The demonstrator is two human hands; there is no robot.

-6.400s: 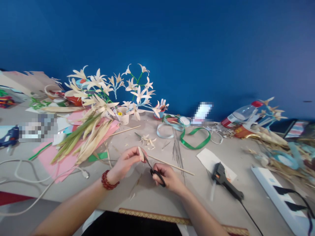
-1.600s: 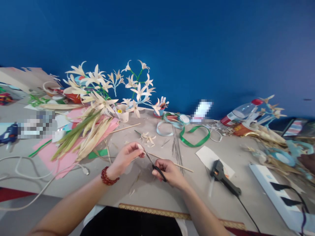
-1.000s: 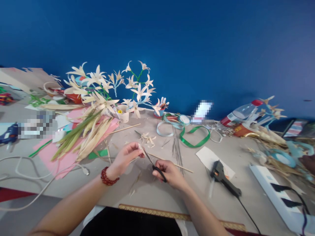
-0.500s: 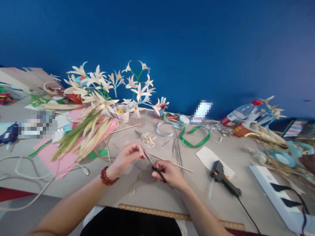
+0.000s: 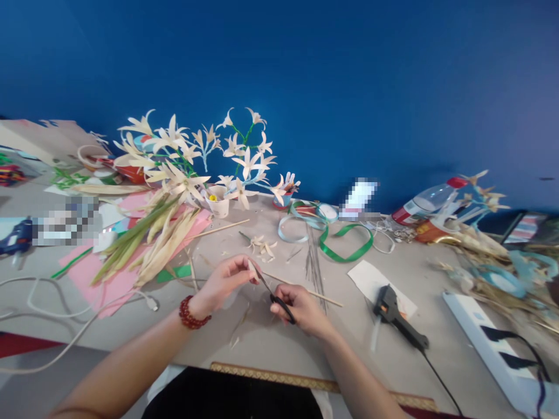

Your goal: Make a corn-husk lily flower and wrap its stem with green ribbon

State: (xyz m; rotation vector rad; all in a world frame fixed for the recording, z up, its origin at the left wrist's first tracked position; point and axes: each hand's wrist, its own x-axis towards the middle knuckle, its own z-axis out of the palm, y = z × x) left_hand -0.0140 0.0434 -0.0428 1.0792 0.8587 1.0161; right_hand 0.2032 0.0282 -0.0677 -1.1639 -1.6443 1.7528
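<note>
My left hand pinches a small pale leaf strip between thumb and fingers, just above the table. A red bead bracelet circles that wrist. My right hand grips black-handled scissors, and the blades point up-left to the strip's edge. Small pale trimmings lie on the grey table under both hands. A thin wooden stick runs past my right hand.
Handmade cream flowers and a bundle of dried leaves on pink paper lie at the left. Green ribbon, thin wires, a black glue gun, a white power strip, a plastic bottle and white cables surround me.
Both hands stay almost in place; the scissors keep working at the strip in my left fingers, with only slight shifts of the blades.
</note>
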